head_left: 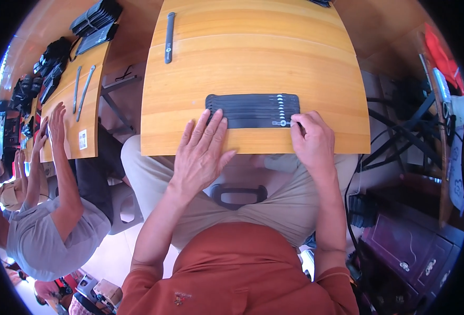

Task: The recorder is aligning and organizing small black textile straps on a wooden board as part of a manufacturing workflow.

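Flat black straps [245, 110] lie side by side in an overlapping row across the near part of the wooden table, with white marks lined up by their right ends. My left hand [200, 149] is open, its fingers stretched out with the tips resting on the left end of the row. At the other end, my right hand [313, 139] is closed in a pinch at the tip of the nearest strap; the exact grip is partly hidden by the fingers. Farther off to the left, a single dark strap [169, 39] lies apart, pointing away from me.
My wooden table [263, 68] ends just above my lap. Left of it, a person in a grey shirt [53, 231] holds both hands raised beside another table [87, 139] with two loose straps and black bundles [95, 18]. A dark cabinet [400, 252] stands at the lower right.
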### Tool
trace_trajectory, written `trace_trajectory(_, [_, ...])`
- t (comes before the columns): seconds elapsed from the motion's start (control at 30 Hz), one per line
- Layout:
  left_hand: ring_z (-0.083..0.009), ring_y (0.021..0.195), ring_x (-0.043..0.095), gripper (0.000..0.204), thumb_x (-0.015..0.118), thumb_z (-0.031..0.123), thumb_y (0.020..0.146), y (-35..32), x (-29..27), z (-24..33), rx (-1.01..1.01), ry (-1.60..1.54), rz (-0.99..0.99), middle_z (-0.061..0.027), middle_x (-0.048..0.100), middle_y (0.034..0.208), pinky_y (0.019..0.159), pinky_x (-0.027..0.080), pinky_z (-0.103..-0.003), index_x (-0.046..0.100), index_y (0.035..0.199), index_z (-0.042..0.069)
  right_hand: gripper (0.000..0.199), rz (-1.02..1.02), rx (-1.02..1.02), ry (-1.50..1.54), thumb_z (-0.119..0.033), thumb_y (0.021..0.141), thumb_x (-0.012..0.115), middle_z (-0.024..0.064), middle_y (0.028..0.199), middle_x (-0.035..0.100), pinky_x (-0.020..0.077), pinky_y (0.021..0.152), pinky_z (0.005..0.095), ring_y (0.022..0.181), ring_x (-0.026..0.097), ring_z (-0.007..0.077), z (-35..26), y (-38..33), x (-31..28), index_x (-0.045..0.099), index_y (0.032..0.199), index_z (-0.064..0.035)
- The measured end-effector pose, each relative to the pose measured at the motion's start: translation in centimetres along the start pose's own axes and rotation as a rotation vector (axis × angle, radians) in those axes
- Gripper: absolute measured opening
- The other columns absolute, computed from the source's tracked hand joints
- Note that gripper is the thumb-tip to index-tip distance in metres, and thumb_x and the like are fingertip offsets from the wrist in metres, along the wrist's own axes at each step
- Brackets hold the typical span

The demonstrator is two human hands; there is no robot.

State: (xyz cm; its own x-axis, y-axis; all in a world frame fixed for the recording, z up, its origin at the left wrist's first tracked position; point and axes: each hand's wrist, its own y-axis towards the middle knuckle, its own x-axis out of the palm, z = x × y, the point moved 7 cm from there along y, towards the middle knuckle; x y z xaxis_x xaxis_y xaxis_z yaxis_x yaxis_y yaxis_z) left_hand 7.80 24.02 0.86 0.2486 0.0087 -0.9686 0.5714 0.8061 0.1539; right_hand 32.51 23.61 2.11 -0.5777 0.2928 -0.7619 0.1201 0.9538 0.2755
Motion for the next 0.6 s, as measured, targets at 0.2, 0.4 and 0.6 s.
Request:
trace_trajectory(0.2, [-0.0330, 0.152, 0.037, 0.067, 0.066, 0.043, 0.098, -0.2, 0.2, -0.3, 0.007, -0.015, 0.013, -0.0142, 0.044, 0.162, 0.123, 0.028, -0.053, 0.052, 0.149, 0.001, 0.012, 0.058, 0.048, -0.133, -0.005, 0.088, 0.073, 0.0121, 0.094, 0.068, 0.0539, 0.072, 0.0388, 0.081, 0.069, 0.0316, 2.0, -1.2, -2.5, 0.074, 0.099, -0.0022])
trace_trajectory(0.4, [-0.0360, 0.154, 0.032, 0.070, 0.065, 0.043, 0.097, -0.1, 0.8, 0.1, 0.006, -0.017, 0.027, -0.0139, 0.039, 0.165, 0.124, 0.023, -0.058, 0.048, 0.152, 0.003, 0.020, 0.173, -0.137, -0.223, -0.008, 0.088, 0.070, 0.0107, 0.109, 0.069, 0.0564, 0.081, 0.0408, 0.101, 0.067, 0.0316, -2.1, -2.5, -1.7, 0.075, 0.107, -0.0043])
trace_trajectory(0.6, [-0.0328, 0.154, 0.033, 0.073, 0.063, 0.049, 0.097, 0.0, 1.6, 0.4, 0.038, 0.024, -0.009, -0.0096, 0.040, 0.165, 0.125, 0.020, -0.058, 0.048, 0.153, 0.004, 0.029, 0.016, -0.398, -0.269, -0.017, 0.091, 0.071, 0.0167, 0.124, 0.067, 0.0495, 0.105, 0.0459, 0.119, 0.062, 0.0358, -7.7, -3.0, 3.8, 0.073, 0.114, -0.0001])
